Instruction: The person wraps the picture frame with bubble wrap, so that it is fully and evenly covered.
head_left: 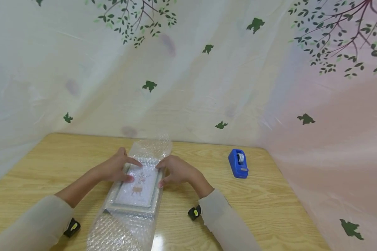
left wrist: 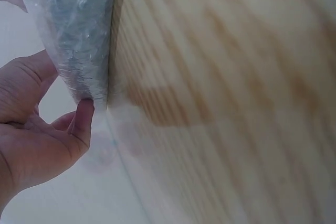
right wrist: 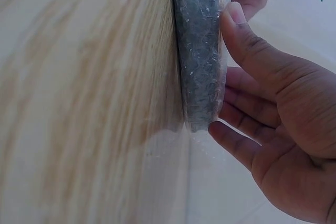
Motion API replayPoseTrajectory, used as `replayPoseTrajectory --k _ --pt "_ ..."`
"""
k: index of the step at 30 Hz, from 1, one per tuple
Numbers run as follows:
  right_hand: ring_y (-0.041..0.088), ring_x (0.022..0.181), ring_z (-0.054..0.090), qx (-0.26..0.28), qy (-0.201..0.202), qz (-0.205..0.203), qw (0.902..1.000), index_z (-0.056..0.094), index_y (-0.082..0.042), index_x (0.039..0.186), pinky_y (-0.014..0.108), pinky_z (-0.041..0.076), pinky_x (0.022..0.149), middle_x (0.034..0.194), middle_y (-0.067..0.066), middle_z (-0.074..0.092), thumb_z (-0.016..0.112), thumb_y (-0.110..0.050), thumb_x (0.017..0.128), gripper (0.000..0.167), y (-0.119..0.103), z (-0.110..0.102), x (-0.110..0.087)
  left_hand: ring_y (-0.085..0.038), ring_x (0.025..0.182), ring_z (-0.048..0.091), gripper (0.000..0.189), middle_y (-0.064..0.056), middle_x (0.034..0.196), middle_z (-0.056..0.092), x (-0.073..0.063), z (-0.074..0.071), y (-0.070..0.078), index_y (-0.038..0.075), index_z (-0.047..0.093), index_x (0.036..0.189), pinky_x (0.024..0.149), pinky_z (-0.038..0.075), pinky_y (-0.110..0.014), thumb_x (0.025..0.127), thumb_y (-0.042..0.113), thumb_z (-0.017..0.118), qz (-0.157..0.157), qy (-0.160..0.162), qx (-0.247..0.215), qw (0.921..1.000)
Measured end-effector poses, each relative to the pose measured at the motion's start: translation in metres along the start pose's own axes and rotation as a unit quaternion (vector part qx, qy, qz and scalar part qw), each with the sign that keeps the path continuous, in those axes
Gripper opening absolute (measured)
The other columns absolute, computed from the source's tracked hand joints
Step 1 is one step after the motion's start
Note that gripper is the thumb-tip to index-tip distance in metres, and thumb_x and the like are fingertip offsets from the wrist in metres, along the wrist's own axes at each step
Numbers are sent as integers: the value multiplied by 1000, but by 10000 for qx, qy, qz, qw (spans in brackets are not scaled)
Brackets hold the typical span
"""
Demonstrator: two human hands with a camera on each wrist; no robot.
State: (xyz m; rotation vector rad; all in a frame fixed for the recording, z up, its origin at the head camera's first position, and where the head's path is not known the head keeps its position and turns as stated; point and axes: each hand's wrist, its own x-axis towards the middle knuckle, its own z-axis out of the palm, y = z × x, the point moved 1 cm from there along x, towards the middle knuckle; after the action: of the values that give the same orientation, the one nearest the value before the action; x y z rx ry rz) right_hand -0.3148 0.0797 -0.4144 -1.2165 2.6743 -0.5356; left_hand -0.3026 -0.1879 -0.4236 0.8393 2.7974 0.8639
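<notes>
A picture frame (head_left: 138, 198) with a small plant print lies under clear bubble wrap (head_left: 116, 233), whose loose ends reach past it front and back. On its far left part, my left hand (head_left: 113, 169) presses the wrap with index finger and thumb. My right hand (head_left: 179, 170) touches the wrapped frame along the far right side, fingertips on top and thumb at the edge. From the right wrist, the right fingers (right wrist: 262, 106) look fairly straight against the wrapped side. The left wrist view has a left fingertip (left wrist: 85, 109) right at the wrapped corner.
A blue tape dispenser (head_left: 238, 164) stands on the wooden table (head_left: 270, 202), right of the frame. Behind rises a pale curtain (head_left: 188, 104) with leaf prints. Black wrist cameras (head_left: 194, 212) hang below both sleeves.
</notes>
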Motion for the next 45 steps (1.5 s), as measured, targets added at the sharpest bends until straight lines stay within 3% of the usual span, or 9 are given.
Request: replayPoseTrajectory --k 11,26,35,45 --pt "18 125 61 21 -59 -38 10000 70 -5 128 29 45 108 130 6 69 89 -35 77 62 -2 0 0 -25 86 40 47 -14 100 36 0 2 2 15 77 121 71 39 -33 76 17 89 57 -42 241 9997" --pt "14 122 61 -63 -292 -300 9991 68 -6 132 27 45 106 131 3 69 87 -33 82 60 -1 -1 1 -25 87 36 44 -11 98 35 -3 0 3 17 76 123 69 35 -33 81 25 87 140 -168 404 9989" --pt "17 126 60 -151 -328 -245 9990 67 -5 134 29 43 109 133 5 68 86 -32 83 61 -3 -3 -2 -25 86 36 45 -10 97 34 -1 2 4 17 76 123 68 34 -33 81 31 87 204 -120 476 9986" --pt "14 124 60 -65 -331 -356 9988 68 -6 132 27 43 109 132 3 68 86 -32 83 59 -2 -1 0 -27 88 39 47 -12 100 35 -1 5 4 17 76 121 70 38 -34 79 34 88 -106 -124 423 9990"
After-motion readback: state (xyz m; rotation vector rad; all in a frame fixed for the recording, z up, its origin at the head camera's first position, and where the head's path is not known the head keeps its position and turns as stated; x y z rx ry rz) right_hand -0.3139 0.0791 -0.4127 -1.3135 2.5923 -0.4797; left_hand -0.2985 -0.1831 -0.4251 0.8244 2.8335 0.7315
